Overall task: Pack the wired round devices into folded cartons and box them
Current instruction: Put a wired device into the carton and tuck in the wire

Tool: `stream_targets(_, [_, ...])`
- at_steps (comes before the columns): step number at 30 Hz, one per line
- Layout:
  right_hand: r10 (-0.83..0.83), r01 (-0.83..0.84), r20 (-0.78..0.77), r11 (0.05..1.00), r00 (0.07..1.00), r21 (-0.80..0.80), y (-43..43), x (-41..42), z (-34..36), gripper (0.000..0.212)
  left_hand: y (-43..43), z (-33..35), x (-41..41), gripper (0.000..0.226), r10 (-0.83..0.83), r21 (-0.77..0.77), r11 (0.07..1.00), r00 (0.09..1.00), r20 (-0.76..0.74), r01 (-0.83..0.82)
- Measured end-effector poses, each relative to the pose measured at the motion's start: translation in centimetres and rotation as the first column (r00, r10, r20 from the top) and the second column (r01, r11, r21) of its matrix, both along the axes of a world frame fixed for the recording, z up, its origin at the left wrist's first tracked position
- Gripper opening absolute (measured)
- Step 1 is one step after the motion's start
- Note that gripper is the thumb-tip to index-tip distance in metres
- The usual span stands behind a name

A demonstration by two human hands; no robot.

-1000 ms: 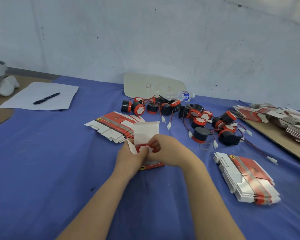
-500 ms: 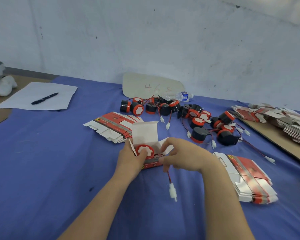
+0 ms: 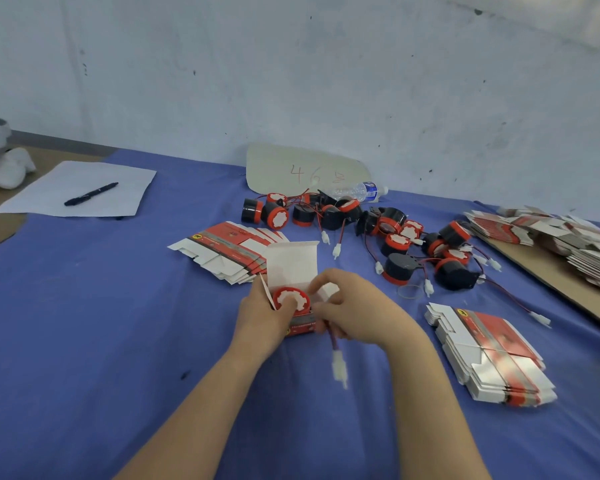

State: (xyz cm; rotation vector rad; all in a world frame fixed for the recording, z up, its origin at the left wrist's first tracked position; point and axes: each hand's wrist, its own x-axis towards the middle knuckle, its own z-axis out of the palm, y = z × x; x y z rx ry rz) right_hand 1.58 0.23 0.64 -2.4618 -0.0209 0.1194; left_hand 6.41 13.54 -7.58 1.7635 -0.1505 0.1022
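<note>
Red device (image 3: 290,296) in carton (image 3: 291,261), left hand (image 3: 260,321) gripping carton — right hand (image 3: 358,314) seemingly pinching wire (image 3: 333,339)

Red-and-black round devices (image 3: 395,268), red-white-grey cartons (image 3: 492,351), blue cloth (image 3: 84,323), black pen (image 3: 90,194)

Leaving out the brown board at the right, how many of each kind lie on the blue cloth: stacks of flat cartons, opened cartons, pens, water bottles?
Stacks of flat cartons: 2
Opened carton: 1
Pen: 1
Water bottle: 1
Total: 5
</note>
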Motion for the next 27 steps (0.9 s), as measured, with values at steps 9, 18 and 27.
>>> stream_targets(9, [0.006, -0.042, 0.202, 0.984, 0.979, 0.171, 0.5, 1.2, -0.3, 0.009, 0.2, 0.0, 0.1, 0.027, -0.021, 0.004, 1.0, 1.0, -0.006, 0.021])
stream_targets(18, [-0.173, 0.158, 0.332, 0.985, 0.927, 0.072, 0.8, 2.3, -1.9, 0.005, 0.0, 0.3, -0.1, 0.04, -0.013, -0.017, 1.0, 0.999, -0.04, 0.013])
stream_targets(27, [-0.32, 0.248, 0.03, 0.786, 0.947, 0.566, 0.8, 2.6, -2.2, 0.028, 0.0, 0.2, -0.1, 0.034, -0.017, -0.038, 0.999, 0.999, -0.028, 0.016])
